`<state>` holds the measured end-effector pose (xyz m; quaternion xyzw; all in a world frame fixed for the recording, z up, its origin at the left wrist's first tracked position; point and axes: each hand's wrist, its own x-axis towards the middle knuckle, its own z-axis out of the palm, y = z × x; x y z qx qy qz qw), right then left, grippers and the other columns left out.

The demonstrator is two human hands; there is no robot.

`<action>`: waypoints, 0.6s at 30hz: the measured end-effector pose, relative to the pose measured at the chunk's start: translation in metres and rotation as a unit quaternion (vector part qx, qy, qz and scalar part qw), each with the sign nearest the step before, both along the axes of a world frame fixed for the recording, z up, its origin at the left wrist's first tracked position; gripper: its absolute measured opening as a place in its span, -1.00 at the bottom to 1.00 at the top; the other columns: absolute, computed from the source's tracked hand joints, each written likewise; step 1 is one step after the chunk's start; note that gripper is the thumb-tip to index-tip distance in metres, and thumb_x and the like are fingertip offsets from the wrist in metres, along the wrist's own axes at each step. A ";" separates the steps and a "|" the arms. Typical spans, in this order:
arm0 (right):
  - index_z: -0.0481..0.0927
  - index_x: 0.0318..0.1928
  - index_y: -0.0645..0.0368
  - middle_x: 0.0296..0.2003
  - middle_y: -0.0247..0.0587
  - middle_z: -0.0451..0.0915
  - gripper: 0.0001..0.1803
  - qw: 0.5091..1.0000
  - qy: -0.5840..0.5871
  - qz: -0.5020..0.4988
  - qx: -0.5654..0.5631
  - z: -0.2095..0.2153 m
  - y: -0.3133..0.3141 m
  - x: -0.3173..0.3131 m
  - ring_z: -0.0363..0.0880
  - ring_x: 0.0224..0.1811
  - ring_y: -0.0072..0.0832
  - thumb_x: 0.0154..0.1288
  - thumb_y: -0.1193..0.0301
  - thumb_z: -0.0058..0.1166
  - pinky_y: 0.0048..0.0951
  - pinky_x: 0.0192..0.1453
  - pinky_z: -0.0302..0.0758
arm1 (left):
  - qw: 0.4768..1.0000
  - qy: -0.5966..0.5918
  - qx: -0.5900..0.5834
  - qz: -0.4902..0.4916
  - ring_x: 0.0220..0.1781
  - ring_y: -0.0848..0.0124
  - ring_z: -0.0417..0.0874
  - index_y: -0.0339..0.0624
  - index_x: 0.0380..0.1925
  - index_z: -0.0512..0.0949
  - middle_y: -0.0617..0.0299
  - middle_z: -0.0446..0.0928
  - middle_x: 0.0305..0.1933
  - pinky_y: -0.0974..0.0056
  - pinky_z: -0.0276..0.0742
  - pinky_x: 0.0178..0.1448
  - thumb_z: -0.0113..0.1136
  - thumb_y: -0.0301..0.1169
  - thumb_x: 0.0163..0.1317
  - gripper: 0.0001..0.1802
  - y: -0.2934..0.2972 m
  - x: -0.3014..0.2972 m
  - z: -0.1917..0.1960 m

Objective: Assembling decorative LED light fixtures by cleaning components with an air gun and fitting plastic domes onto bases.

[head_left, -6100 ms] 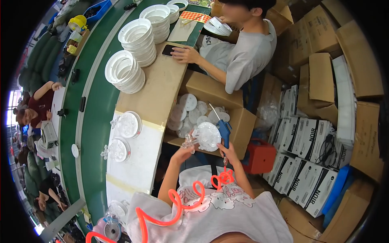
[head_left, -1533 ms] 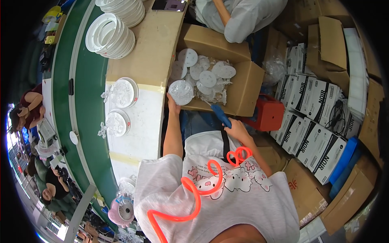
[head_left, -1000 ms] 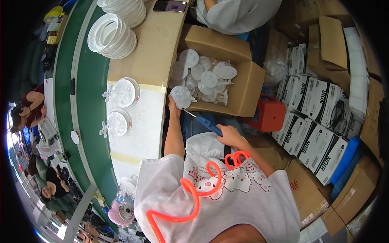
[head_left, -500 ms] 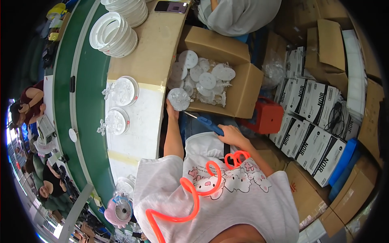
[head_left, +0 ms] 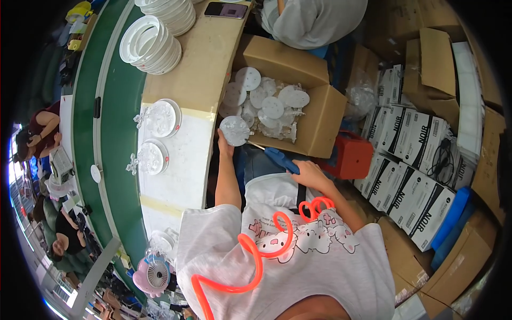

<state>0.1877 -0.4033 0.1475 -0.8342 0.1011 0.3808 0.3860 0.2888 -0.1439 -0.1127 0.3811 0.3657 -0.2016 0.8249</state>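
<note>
- Head view: your left hand (head_left: 224, 145) is raised at the table's edge, fingers closed round the rim of a round clear plastic disc (head_left: 235, 130), which it holds just in front of the open cardboard box (head_left: 314, 114).
- The disc sits between the white table top (head_left: 184, 170) and the box, touching neither as far as can be seen.
- Your right hand (head_left: 309, 173) is wrapped tight about the grip of a blue power screwdriver (head_left: 281, 159); its thin bit (head_left: 255, 145) points toward the disc and ends just beside the disc's lower edge. Whether the tip touches the disc cannot be told.
- An orange coiled hose (head_left: 266, 250) runs from near the right hand across your white shirt.
- More flat round discs (head_left: 266, 101) lie loose inside the box, some in clear bags.
- On the white table top to your left lie two round white-rimmed lamp parts (head_left: 160, 117) (head_left: 151, 157), one above the other, well apart from your hands.
- Further up, a stack of white rings (head_left: 150, 45) stands on the brown part of the bench, and a phone (head_left: 225, 9) lies near another person in a grey top (head_left: 314, 21).
- A red box (head_left: 349, 157) sits just right of the cardboard box, near the right hand.
</note>
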 end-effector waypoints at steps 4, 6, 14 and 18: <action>0.52 -0.33 0.07 -0.43 0.01 0.55 -0.74 0.999 -0.010 0.049 -0.014 0.004 -0.001 0.006 0.51 -0.32 -0.04 -0.09 0.28 -0.03 -0.12 -0.23 0.40 | 1.000 -0.001 -0.011 0.002 0.17 0.19 0.34 -0.25 0.15 0.19 0.09 0.29 0.16 0.12 0.27 0.20 -0.29 0.09 0.24 -0.32 -0.010 -0.002 0.002; 0.52 -0.34 0.07 -0.42 0.01 0.55 -0.75 0.999 -0.011 0.050 -0.016 -0.007 -0.008 0.002 0.51 -0.31 -0.05 -0.08 0.27 -0.03 -0.12 -0.22 0.41 | 1.000 -0.009 -0.023 0.012 0.18 0.19 0.32 -0.26 0.16 0.17 0.09 0.28 0.17 0.12 0.24 0.22 -0.29 0.09 0.24 -0.31 -0.013 -0.009 0.007; 0.55 -0.31 0.08 -0.40 -0.01 0.57 -0.72 0.995 -0.026 0.095 -0.005 -0.009 -0.039 -0.002 0.52 -0.29 -0.08 -0.04 0.24 -0.02 -0.14 -0.20 0.42 | 0.998 -0.028 -0.011 0.051 0.19 0.18 0.32 -0.24 0.15 0.18 0.13 0.30 0.17 0.11 0.23 0.24 -0.35 0.06 0.28 -0.35 -0.024 -0.031 0.026; 0.54 -0.30 0.06 -0.43 0.01 0.56 -0.72 0.992 -0.062 0.108 0.017 -0.021 -0.044 -0.008 0.52 -0.31 -0.09 -0.08 0.26 -0.02 -0.15 -0.21 0.42 | 0.997 -0.044 0.001 0.061 0.18 0.18 0.33 -0.25 0.15 0.19 0.10 0.30 0.16 0.10 0.23 0.23 -0.36 0.07 0.27 -0.34 -0.034 -0.031 0.044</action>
